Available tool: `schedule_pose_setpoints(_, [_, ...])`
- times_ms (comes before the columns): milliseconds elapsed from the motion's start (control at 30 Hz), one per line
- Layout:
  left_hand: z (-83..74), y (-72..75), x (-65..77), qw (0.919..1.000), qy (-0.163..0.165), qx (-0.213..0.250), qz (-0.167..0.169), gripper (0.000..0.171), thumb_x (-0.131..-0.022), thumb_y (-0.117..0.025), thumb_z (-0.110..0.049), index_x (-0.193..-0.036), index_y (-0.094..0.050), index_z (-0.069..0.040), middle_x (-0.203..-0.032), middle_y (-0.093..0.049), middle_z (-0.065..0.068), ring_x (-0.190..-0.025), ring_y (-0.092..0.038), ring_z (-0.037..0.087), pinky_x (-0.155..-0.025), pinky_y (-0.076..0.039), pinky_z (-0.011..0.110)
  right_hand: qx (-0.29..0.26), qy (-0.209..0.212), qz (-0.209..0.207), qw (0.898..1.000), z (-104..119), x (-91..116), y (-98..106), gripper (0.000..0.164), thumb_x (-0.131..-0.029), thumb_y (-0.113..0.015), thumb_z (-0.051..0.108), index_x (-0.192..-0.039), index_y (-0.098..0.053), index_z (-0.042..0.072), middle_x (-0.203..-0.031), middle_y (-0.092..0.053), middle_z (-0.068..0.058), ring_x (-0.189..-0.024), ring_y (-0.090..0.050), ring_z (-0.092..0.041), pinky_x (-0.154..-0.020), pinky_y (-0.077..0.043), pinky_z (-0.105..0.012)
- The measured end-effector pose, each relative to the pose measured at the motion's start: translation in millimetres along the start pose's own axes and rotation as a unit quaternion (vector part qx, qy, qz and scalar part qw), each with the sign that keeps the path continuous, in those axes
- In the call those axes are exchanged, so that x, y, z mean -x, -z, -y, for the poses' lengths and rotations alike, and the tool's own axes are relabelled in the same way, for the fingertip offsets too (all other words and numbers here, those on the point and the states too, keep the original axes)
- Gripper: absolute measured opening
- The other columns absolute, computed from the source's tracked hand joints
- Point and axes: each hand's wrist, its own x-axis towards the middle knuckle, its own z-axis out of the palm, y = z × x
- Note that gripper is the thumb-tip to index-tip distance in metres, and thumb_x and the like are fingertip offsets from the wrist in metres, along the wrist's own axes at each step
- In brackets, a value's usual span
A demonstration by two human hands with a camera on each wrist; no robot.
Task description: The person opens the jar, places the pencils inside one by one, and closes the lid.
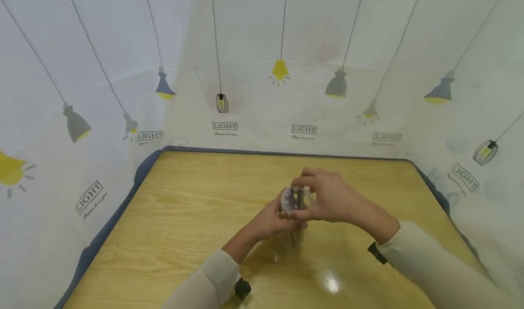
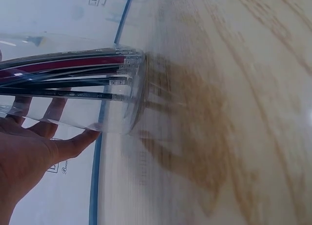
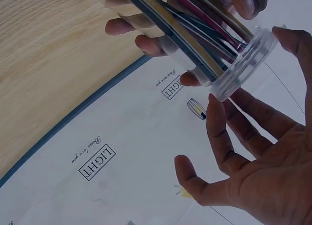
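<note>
A clear jar with several pencils inside stands upright over the middle of the table. My left hand grips its side, fingers and thumb wrapped around the wall. On top sits a clear lid; my right hand pinches its rim between thumb and fingertips, as the right wrist view shows, with one finger held away from it. Dark pencils and a dark red one show through the wall in the left wrist view. Whether the jar's base touches the table cannot be told.
The wooden table has a dark blue edge along its back and sides. White sheeting printed with hanging lamps surrounds it. Dark straps show by both wrists, and a bright glare spot lies on the tabletop.
</note>
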Motion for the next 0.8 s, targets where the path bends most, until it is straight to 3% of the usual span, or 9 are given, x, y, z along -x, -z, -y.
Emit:
schedule_pose_setpoints(200, [-6.0, 3.9, -3.3, 0.9998, 0.008, -0.006, -0.019, 0.087, -0.096, -0.087, -0.035, -0.167, -0.037, -0.037, -0.156, -0.063, 0.006, -0.14, -0.062, 0.017, -0.121, -0.051, 0.048, 0.032, -0.033, -0.006, 0.999, 7, -6, 3, 0.062, -0.082, -0.093, 0.053, -0.126, -0.08, 0.011, -0.112, -0.071, -0.002, -0.085, -0.063, -0.014, -0.08, -0.053, -0.054])
schedule_pose_setpoints(500, [0.7, 0.5, -0.6, 0.9992, 0.021, -0.007, -0.032, 0.089, -0.096, -0.087, -0.038, -0.168, -0.035, -0.04, -0.163, -0.059, 0.005, -0.147, -0.059, 0.019, -0.127, -0.046, 0.053, 0.068, -0.057, -0.007, 0.996, 15, -9, -6, 0.063, -0.082, -0.087, 0.066, -0.115, -0.083, 0.012, -0.104, -0.069, -0.001, -0.082, -0.06, -0.015, -0.081, -0.047, -0.052])
schedule_pose_setpoints(800, [7.3, -1.6, -1.4, 0.9989, 0.018, -0.019, -0.038, 0.094, -0.095, -0.089, -0.035, -0.172, -0.034, -0.035, -0.157, -0.064, -0.001, -0.147, -0.06, 0.022, -0.126, -0.048, 0.053, 0.087, -0.048, -0.075, 0.992, 6, 5, -28, 0.067, -0.086, -0.084, 0.07, -0.118, -0.08, 0.011, -0.111, -0.066, -0.001, -0.097, -0.064, -0.019, -0.083, -0.051, -0.053])
